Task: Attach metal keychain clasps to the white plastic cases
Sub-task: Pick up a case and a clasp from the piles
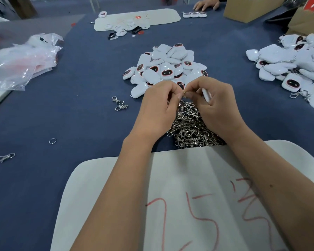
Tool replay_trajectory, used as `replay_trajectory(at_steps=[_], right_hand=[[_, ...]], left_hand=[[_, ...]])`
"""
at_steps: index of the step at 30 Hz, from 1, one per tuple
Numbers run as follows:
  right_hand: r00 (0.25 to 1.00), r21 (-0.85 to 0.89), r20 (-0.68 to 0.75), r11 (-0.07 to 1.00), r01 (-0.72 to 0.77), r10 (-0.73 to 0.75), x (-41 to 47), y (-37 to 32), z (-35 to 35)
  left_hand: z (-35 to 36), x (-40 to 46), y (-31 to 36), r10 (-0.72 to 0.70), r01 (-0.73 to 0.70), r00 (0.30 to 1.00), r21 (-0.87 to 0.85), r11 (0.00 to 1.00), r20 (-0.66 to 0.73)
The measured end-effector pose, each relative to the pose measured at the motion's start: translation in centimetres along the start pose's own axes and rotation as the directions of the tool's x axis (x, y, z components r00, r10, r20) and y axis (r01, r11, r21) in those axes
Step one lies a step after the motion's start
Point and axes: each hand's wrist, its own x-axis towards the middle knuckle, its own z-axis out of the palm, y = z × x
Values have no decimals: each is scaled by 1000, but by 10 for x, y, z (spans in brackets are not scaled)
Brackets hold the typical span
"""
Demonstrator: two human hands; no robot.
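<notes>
A: What is the step now, and how do I do it well?

B: It looks like you are joining one clasp to one case. Your left hand [159, 102] and right hand [209, 98] meet above the clasp heap [190, 124], fingertips almost touching. The left fingers are curled and pinch a small metal piece, I think the ring of a clasp [184, 94]. The right hand grips a white case [206, 95]; only its thin edge shows between the fingers.

A: Any advice?

B: Keep the case steady in your right hand and turn its loop toward the left. Open the ring only a little, push it through the loop, then let it close fully. Work close above the surface [80, 124], so a dropped clasp falls into the heap.

A: Where are the other parts?

B: The case pile [167, 64] lies just behind your hands. A second pile [288, 66] at the right, some with clasps already on, is probably the finished ones. Loose clasps [120, 104] lie to the left of your hands.

A: What can you not see?

B: The joint itself. Your fingers hide the loop of the case, so I cannot tell if the ring is already through. The right pile is cut off by the frame edge.
</notes>
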Motion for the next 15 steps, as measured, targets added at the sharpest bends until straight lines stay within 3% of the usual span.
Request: replay_trajectory(at_steps=[4, 11, 15], right_hand=[[998, 65, -43, 997, -45, 48, 1, 0, 0], [980, 227, 43, 953, -199, 194, 2, 3, -4], [991, 124, -9, 983, -132, 135, 0, 2, -2]], left_hand=[[3, 1, 1, 64, -60, 996, 74, 995, -56], [6, 0, 3, 136, -127, 987, 102, 987, -81], [5, 1, 2, 168, -157, 983, 146, 977, -68]])
